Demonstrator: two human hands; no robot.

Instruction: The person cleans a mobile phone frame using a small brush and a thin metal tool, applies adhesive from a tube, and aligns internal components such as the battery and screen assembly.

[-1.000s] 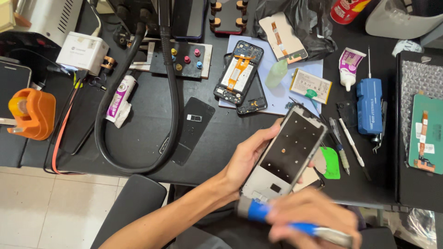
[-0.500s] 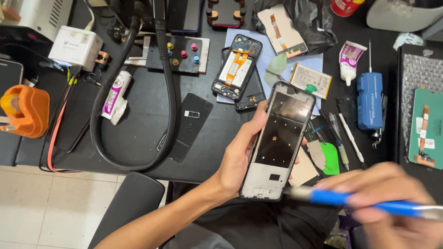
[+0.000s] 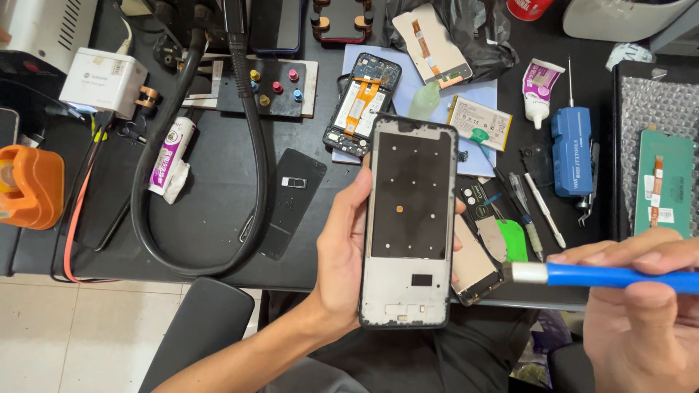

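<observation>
My left hand (image 3: 342, 247) holds a bare phone frame (image 3: 408, 225) upright over the front edge of the black work mat, its dark inner plate facing me. Fingers wrap its left side and fingertips show at its right edge. My right hand (image 3: 641, 313) at the lower right grips a blue-handled tool (image 3: 604, 276) with a silver tip that points left, a short gap from the frame. An opened phone (image 3: 360, 105) with an orange flex cable lies on a light blue sheet behind the frame.
A thick black hose (image 3: 255, 138) loops across the mat's left. A white box (image 3: 102, 76), an orange holder (image 3: 29, 185), a dark back cover (image 3: 291, 200), a glue tube (image 3: 539, 87), a blue electric screwdriver (image 3: 571, 149) and a green screen part (image 3: 662, 182) lie around.
The left hand has turned the phone frame from tilted to upright and raised it closer. The right hand with the blue tool has moved from under the frame out to the right.
</observation>
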